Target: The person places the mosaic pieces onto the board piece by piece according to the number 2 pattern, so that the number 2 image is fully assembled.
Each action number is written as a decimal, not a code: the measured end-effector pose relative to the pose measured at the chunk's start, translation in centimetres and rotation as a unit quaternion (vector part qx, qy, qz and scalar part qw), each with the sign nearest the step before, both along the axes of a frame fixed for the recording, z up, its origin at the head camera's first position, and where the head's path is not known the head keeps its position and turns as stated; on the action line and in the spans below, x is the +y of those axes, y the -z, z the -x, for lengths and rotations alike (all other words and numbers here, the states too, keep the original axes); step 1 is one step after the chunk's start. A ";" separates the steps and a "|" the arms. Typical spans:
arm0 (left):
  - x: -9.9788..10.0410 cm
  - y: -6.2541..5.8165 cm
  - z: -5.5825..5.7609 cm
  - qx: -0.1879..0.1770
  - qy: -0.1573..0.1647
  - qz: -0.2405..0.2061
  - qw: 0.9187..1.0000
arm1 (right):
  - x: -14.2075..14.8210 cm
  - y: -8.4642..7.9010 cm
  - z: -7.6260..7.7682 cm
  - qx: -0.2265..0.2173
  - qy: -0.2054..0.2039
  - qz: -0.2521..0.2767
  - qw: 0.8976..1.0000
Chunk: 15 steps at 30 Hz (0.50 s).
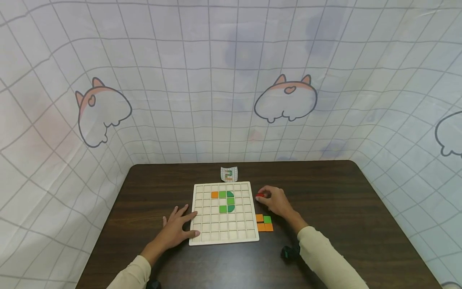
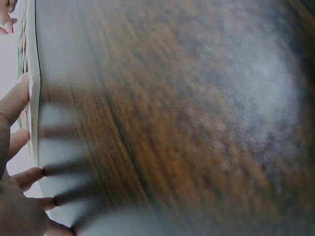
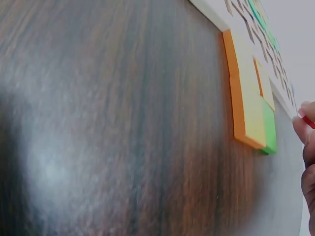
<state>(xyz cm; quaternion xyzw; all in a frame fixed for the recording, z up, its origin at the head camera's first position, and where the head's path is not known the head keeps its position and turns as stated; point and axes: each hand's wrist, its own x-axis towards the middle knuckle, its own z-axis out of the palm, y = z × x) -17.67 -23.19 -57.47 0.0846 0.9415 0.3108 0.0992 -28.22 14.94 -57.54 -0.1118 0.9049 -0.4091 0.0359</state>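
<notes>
A pale grid board (image 1: 207, 224) lies on the dark table, with one orange square (image 1: 215, 194), several green squares (image 1: 222, 208) and two dark green rounded tiles (image 1: 231, 208) set in its upper cells. My left hand (image 1: 176, 228) has its fingers spread, thumb and index finger on the board's left edge. In the left wrist view the other fingertips touch the table. Just right of the board, my right hand (image 1: 276, 200) pinches a small red tile (image 1: 260, 195) between thumb and fingers. The red tile also shows in the right wrist view, partly covered by the fingertips.
Beside the board's lower right edge sit several loose orange tiles (image 1: 261, 227) and one green tile (image 1: 267, 219). Behind the board stands a small pattern card (image 1: 229, 174). A dark object (image 1: 290, 253) is near the right sleeve. A white gridded curtain (image 1: 202, 80) surrounds the table.
</notes>
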 end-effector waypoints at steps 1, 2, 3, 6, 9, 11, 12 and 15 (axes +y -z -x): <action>0.0 0.0 0.0 0.000 0.000 -0.001 1.000 | -0.1 0.0 0.0 -0.002 -0.002 0.006 1.000; 0.0 0.0 0.0 0.000 0.001 -0.002 1.000 | -0.2 -0.1 0.0 -0.003 -0.004 0.011 1.000; 0.0 0.0 0.0 0.000 0.002 -0.004 1.000 | -0.4 -0.2 0.0 -0.004 -0.006 0.017 1.000; 0.0 0.0 0.0 0.001 0.003 -0.006 1.000 | -0.8 -0.4 -0.1 -0.010 -0.013 0.024 1.000; -0.1 0.0 0.0 0.002 0.005 -0.007 1.000 | -1.3 -0.6 -0.1 -0.018 -0.018 0.029 0.999; -0.1 0.0 0.0 0.003 0.005 -0.007 1.000 | -1.6 -0.7 -0.2 -0.024 -0.023 0.032 0.999; -0.1 0.0 0.0 0.003 0.005 -0.007 1.000 | -1.7 -0.8 -0.2 -0.026 -0.027 0.035 0.999; -0.1 0.0 0.0 0.004 0.004 -0.007 1.000 | -2.2 -1.1 -0.3 -0.029 -0.039 0.043 0.998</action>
